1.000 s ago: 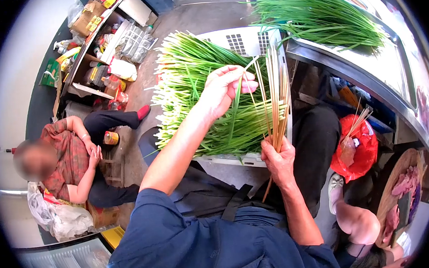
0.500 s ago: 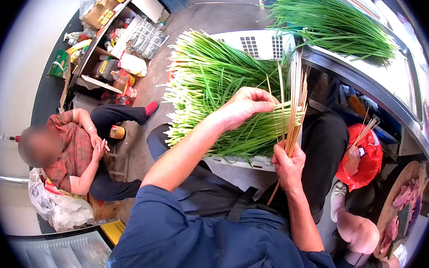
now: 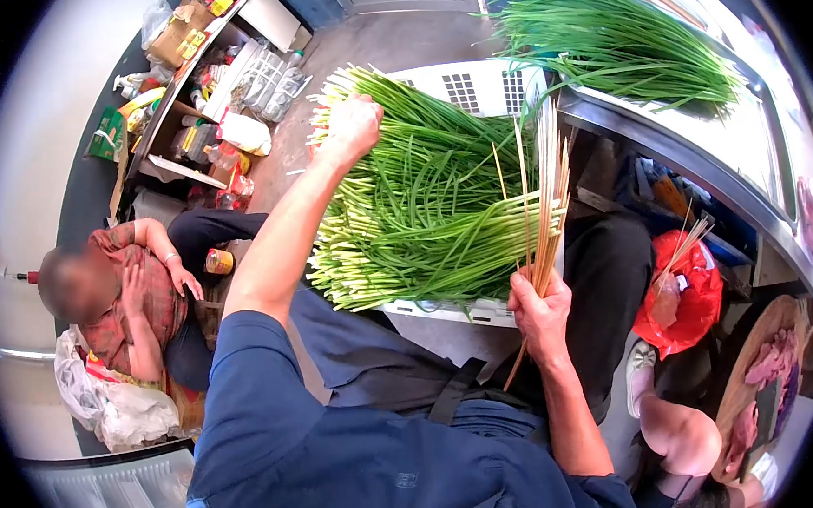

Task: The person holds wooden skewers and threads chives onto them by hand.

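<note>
Grasped in your right hand (image 3: pixel 540 309), right of centre: thin tan wooden sticks (image 3: pixel 545 253). Your left hand (image 3: pixel 353 129) has shifted from beside them to long green pale-ended stalks (image 3: pixel 435 182), upper left of centre; its hold cannot be told. Judged: stick handling paused.

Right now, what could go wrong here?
The right-hand grip holds the skewers low with their upper ends fanned apart, so one might slip or prick. The left-hand grip is at the piled green stalks, which hide the white crate at left; pulling some could drag others out.
</note>
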Demonstrator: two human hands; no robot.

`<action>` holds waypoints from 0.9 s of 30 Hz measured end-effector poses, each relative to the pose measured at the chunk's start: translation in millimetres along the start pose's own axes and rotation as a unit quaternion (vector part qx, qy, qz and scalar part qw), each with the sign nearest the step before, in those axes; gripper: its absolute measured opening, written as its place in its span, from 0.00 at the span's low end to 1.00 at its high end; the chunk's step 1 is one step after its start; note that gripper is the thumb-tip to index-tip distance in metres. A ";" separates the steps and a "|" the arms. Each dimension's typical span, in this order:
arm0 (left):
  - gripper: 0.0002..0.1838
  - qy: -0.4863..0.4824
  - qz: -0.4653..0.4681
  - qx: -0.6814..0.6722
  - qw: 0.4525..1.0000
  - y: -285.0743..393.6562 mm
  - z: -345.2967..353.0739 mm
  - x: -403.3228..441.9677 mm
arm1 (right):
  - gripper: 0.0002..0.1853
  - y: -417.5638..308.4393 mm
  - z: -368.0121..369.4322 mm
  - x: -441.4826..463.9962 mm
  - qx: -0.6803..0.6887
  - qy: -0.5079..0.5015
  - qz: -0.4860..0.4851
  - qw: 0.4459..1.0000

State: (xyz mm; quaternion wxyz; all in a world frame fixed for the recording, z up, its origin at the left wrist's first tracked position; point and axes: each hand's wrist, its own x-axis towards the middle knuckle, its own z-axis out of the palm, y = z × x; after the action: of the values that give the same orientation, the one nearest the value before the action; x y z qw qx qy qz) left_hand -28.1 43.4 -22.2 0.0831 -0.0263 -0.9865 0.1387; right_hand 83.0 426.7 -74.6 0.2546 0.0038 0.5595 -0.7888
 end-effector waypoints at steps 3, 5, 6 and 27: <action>0.04 -0.020 0.004 0.044 0.999 2.0 0.8 0.2 | 0.05 -0.1 -0.1 0.5 0.005 -0.003 0.002 1.000; 0.04 0.029 0.032 0.062 0.997 0.2 0.8 0.1 | 0.05 -1.1 -0.2 0.8 0.011 -0.001 0.005 1.000; 0.04 0.029 0.035 0.061 0.997 4.0 -4.4 2.0 | 0.05 -0.8 -0.1 0.7 0.006 0.002 0.003 1.000; 0.07 0.252 -0.006 -0.801 0.542 28.6 -131.5 0.3 | 0.05 -0.4 0.9 -0.3 0.001 -0.002 -0.006 1.000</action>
State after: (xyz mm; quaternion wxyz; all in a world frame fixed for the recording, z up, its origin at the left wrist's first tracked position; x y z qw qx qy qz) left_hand -5.1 106.3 94.5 0.2739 -0.1097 -0.6252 -0.7225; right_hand 83.4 426.2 -73.9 0.2514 -0.0007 0.5578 -0.7910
